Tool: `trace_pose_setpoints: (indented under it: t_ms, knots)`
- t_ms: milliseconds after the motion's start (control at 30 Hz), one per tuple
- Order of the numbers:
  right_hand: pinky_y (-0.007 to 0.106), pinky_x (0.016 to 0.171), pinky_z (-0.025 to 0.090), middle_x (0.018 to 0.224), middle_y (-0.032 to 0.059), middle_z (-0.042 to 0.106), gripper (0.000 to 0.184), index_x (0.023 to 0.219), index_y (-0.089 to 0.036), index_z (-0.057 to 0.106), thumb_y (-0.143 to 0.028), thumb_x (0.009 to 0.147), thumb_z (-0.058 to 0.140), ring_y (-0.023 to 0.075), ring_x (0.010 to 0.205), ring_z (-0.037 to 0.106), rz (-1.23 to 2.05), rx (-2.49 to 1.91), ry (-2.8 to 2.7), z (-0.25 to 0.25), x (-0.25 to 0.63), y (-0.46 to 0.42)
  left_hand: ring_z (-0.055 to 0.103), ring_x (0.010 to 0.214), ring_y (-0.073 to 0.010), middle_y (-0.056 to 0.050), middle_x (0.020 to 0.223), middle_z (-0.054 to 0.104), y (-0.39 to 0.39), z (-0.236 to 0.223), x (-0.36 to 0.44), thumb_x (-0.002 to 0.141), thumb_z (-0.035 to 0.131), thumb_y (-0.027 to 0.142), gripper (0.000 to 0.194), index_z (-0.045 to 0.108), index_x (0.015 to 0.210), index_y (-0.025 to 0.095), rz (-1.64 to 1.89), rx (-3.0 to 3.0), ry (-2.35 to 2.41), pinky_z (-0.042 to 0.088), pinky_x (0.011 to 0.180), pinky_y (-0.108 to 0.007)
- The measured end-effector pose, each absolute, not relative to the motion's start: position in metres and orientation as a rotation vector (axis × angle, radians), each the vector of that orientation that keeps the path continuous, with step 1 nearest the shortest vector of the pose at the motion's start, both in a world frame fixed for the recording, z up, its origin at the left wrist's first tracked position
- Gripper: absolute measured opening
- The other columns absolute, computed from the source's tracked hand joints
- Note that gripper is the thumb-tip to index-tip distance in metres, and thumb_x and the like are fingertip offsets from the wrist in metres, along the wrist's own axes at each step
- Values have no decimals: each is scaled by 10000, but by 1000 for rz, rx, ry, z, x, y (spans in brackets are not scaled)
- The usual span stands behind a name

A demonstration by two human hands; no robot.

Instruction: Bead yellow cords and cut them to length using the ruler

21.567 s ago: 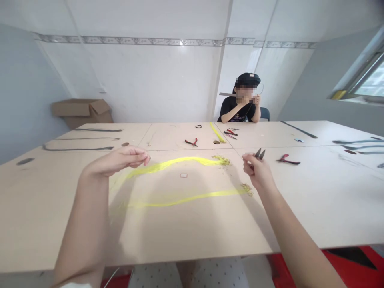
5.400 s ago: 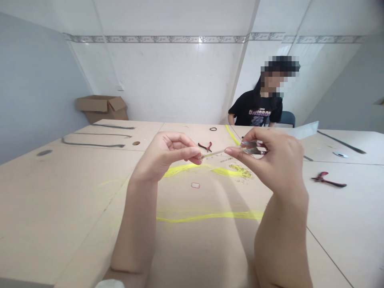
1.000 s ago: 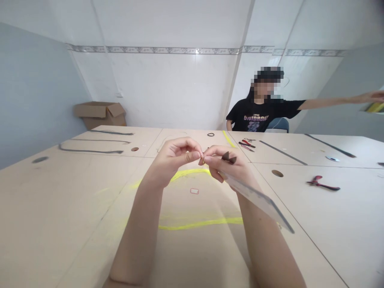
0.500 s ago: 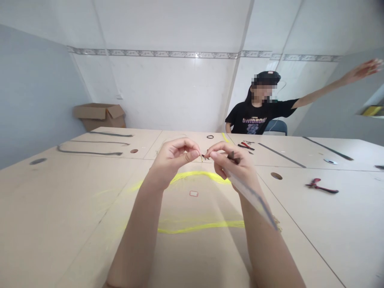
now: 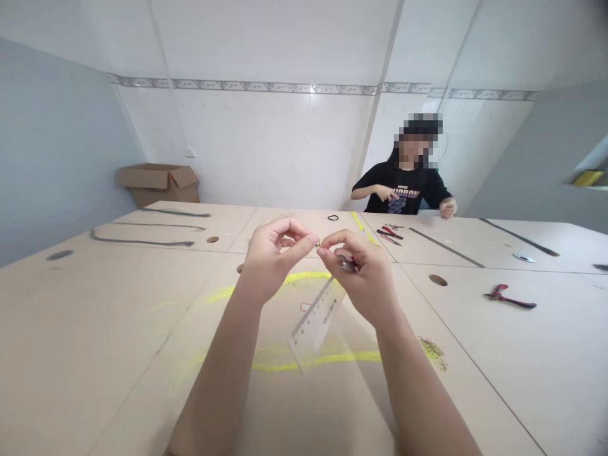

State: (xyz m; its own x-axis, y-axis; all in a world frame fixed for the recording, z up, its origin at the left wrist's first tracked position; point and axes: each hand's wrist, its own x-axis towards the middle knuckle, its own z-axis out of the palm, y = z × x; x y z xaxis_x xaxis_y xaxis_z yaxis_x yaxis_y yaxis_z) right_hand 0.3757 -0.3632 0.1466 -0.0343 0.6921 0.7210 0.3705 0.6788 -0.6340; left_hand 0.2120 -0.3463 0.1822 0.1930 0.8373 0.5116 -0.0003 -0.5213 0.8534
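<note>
My left hand (image 5: 273, 253) and my right hand (image 5: 363, 272) are raised together above the table, fingertips almost touching. Both pinch a tiny gold piece on a thin yellow strand (image 5: 318, 245) between them. My right hand also grips a clear plastic ruler (image 5: 317, 316), which hangs down and to the left from the palm, and the dark tip of a small tool shows in the same fist. Below the hands two bundles of yellow strands (image 5: 327, 360) lie on the beige table (image 5: 95, 329), with a small heap of gold bits (image 5: 433, 352) at the nearer bundle's right end.
Red-handled pliers (image 5: 509, 296) lie at the right. More pliers (image 5: 390, 233) and a black ring (image 5: 333, 217) lie at the far side, where a person in a black shirt (image 5: 403, 190) sits. Dark strips (image 5: 142, 240) lie far left. A cardboard box (image 5: 159, 180) stands by the wall.
The ruler in my right hand has swung from pointing down-right to hanging down-left. My hands have stayed together. The person opposite has lowered the outstretched arm to the table.
</note>
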Motion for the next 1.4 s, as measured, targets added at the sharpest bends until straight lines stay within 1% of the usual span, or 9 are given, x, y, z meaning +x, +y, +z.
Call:
trace_pose_setpoints:
  t_ms: [167, 300, 433, 633, 767, 967, 1133, 1267, 1400]
  knots:
    - [238, 537, 263, 502, -91, 359, 78, 855, -208, 599, -263, 901, 629, 80, 504, 270, 441, -865, -1604, 149, 376, -364, 580, 736, -115, 10, 756, 634, -347, 182, 212, 830, 763, 322, 161, 691, 769, 191, 1411, 1766, 797, 462, 688, -224]
    - [234, 501, 259, 513, -72, 427, 148, 864, -200, 609, -332, 921, 644, 76, 481, 324, 668, -836, -1558, 154, 378, -368, 605, 808, -140, -24, 864, 686, -344, 184, 209, 883, 706, 404, 200, 737, 873, 206, 1421, 1817, 789, 480, 727, -245]
    - [217, 457, 248, 489, -74, 434, 154, 847, -192, 627, -325, 915, 666, 65, 437, 345, 855, -756, -1541, 157, 382, -368, 633, 914, -163, -38, 960, 717, -339, 184, 205, 872, 734, 360, 141, 764, 904, 226, 1400, 1870, 703, 495, 790, -259]
    - [196, 424, 230, 486, -89, 404, 168, 847, -191, 651, -337, 892, 720, 42, 405, 330, 1072, -592, -1532, 151, 384, -357, 637, 887, -153, -18, 920, 698, -335, 180, 203, 865, 758, 307, 61, 760, 863, 246, 1336, 1889, 541, 502, 780, -264]
    - [195, 418, 215, 456, -100, 375, 167, 844, -191, 654, -332, 885, 732, 37, 384, 301, 1178, -528, -1512, 149, 385, -353, 623, 890, -151, -15, 874, 683, -335, 180, 203, 880, 743, 293, 80, 755, 821, 241, 1329, 1932, 519, 495, 785, -262]
    - [188, 426, 213, 441, -95, 406, 179, 854, -192, 646, -343, 893, 733, 36, 387, 302, 1208, -515, -1502, 149, 385, -351, 604, 866, -138, -5, 875, 661, -339, 182, 203, 876, 743, 308, 112, 741, 789, 237, 1315, 1951, 543, 492, 764, -252]
    - [194, 408, 210, 436, -101, 392, 207, 895, -199, 622, -380, 893, 724, 45, 365, 284, 1215, -487, -1518, 147, 384, -345, 605, 845, -131, -3, 846, 644, -341, 183, 205, 882, 733, 315, 143, 717, 776, 219, 1338, 1917, 577, 495, 772, -250]
    - [196, 423, 220, 467, -100, 381, 209, 900, -205, 602, -384, 905, 709, 49, 388, 304, 1105, -550, -1491, 149, 383, -348, 607, 794, -127, 2, 816, 644, -339, 182, 207, 859, 751, 303, 140, 706, 767, 207, 1386, 1838, 591, 500, 759, -252]
    - [212, 447, 221, 494, -90, 392, 221, 896, -210, 589, -399, 903, 703, 64, 422, 322, 967, -693, -1517, 151, 379, -357, 620, 817, -143, -9, 818, 655, -337, 180, 209, 851, 748, 307, 143, 701, 766, 203, 1414, 1818, 649, 498, 763, -266]
